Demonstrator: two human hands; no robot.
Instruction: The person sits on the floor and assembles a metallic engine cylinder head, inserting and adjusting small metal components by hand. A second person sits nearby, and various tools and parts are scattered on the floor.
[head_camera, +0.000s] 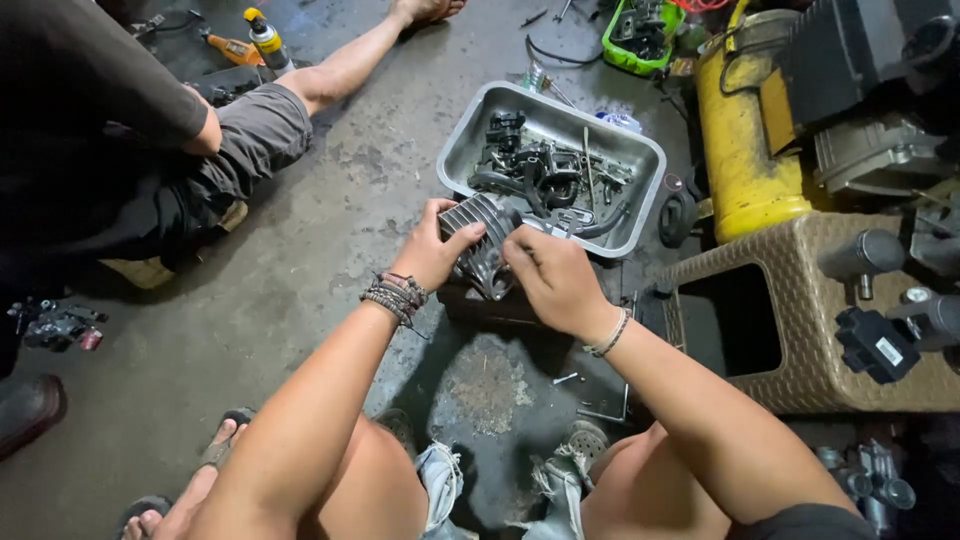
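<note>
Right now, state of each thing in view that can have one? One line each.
Left hand: gripping the finned engine part.
Right hand: gripping the same part from the other side.
Finned engine part: lifted, held over the tray's near edge.
Metal tray: on the floor, filled with loose dark parts.
Spray can: standing upright on the floor, cap on.
Woven stool: upright, its side opening empty.
Yellow tank: upright beside the stool.
</note>
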